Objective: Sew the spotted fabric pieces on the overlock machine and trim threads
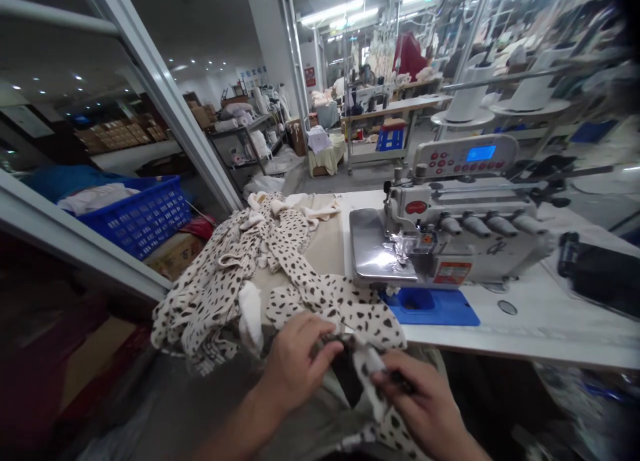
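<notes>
Cream fabric with dark spots (320,289) lies across the table's front edge and hangs down toward me. My left hand (299,357) is closed, thumb against fingers, on a dark-looking edge of this fabric. Lower and to the right, my right hand (423,391) grips a pale, spotted strip of the fabric. A small dark thing shows at its fingers; blur hides what it is. Between the two hands the cloth sags, with a dark gap under it. Beyond them stands a white overlock sewing machine (450,227) with a shiny metal plate (377,244).
A pile of spotted fabric (200,301) spills over the table's left side. On the white table (500,337), a blue tray (450,309) sits below the machine. A blue basket (135,217) stands left behind a metal frame post (175,94). Thread cones (467,97) rise behind the machine.
</notes>
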Motion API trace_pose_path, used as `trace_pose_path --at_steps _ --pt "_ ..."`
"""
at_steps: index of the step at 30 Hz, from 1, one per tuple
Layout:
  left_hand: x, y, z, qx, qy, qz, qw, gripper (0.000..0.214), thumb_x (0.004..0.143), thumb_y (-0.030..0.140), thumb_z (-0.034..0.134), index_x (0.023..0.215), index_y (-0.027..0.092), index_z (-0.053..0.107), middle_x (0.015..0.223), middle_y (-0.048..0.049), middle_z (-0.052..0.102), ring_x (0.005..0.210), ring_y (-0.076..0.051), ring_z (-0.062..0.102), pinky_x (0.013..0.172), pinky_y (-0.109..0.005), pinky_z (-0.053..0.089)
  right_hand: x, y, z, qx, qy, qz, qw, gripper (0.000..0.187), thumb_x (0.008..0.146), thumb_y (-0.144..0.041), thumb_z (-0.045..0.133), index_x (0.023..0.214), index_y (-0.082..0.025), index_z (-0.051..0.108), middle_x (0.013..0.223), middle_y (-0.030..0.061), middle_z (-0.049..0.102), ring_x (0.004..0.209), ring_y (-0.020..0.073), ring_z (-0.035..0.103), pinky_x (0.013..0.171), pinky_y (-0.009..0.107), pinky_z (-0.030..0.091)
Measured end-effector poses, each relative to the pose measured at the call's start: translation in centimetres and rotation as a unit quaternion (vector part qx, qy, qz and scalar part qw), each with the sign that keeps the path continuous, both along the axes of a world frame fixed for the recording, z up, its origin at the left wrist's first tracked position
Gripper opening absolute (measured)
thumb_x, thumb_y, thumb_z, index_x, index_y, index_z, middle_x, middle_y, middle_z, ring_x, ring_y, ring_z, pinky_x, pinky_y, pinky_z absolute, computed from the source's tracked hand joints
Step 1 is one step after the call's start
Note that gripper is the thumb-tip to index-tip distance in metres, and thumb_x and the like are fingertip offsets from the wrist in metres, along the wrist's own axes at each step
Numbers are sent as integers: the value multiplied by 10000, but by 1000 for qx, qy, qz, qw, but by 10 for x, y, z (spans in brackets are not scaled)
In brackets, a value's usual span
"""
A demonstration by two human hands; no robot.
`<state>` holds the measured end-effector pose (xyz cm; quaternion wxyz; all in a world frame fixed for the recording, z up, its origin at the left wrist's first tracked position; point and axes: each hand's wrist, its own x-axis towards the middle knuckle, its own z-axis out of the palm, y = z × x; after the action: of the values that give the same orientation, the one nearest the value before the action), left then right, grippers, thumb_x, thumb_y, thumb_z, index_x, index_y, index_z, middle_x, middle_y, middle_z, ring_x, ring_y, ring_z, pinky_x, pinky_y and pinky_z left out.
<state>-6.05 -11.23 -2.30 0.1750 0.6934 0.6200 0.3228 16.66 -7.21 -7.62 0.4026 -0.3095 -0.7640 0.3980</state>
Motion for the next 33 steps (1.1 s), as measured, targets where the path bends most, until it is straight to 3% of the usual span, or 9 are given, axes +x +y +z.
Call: trace_pose_path --at_steps 4,6,10,13,16,21,24,28,33 --pt "-9 37 -17 -4 78 116 990 542 737 451 800 1192 197 650 1016 -113 695 979 -299 615 918 -452 460 9 37 3 -10 -83 -88 993 246 991 -399 519 872 -217 634 718 -13 651 634 159 599 615 236 462" --pt "-18 50 -19 -29 45 128 990 430 758 380 772 1138 204 669 865 -58 695 849 -248 635 843 -398 485 4 53 3 -11 -123 -69 990 295 1005 -414 474 809 -222 584 700 -9 629 637 170 589 612 251 453" --pt "-65 57 2 -2 -92 171 981 287 869 356 633 1105 192 645 751 2 660 679 -154 624 672 -269 502 -8 70 -6 0 -166 -53 985 320 1000 -416 464 745 -233 529 692 2 630 644 188 603 620 276 450" --pt "-119 50 29 117 -169 250 946 347 798 417 715 1031 170 641 791 -5 673 701 -143 638 679 -244 522 -9 71 -14 3 -165 -61 984 313 992 -435 465 761 -238 541 703 8 649 650 200 623 630 290 456" --pt "-171 39 50 235 -71 377 893 320 816 446 679 980 173 647 859 -22 690 749 -146 657 735 -253 543 -7 69 -21 1 -154 -62 986 305 978 -462 476 790 -242 571 716 15 676 655 211 648 628 294 470" --pt "-220 29 54 237 56 458 855 241 799 389 652 896 169 669 773 -31 669 680 -182 629 733 -327 545 -6 70 -26 -9 -133 -82 988 315 941 -512 513 802 -245 607 710 22 704 620 211 666 592 283 489" --pt "-211 28 45 246 108 450 852 160 792 304 611 862 169 661 859 -86 666 858 -256 632 868 -423 519 -7 71 -21 -18 -114 -87 990 328 919 -533 543 789 -244 626 688 12 698 590 200 656 573 263 502" --pt "-151 23 19 255 141 383 877 151 844 195 500 877 195 647 945 -102 664 992 -252 622 947 -412 492 4 64 -14 -42 -88 -63 993 328 887 -531 596 766 -235 667 703 11 709 630 196 675 585 221 539" --pt "-58 26 -26 164 72 72 981 248 858 84 479 965 227 650 926 -58 687 930 -196 649 849 -328 531 51 46 -1 -75 -86 -127 985 337 800 -556 701 867 -231 755 801 40 769 702 234 723 606 218 584"
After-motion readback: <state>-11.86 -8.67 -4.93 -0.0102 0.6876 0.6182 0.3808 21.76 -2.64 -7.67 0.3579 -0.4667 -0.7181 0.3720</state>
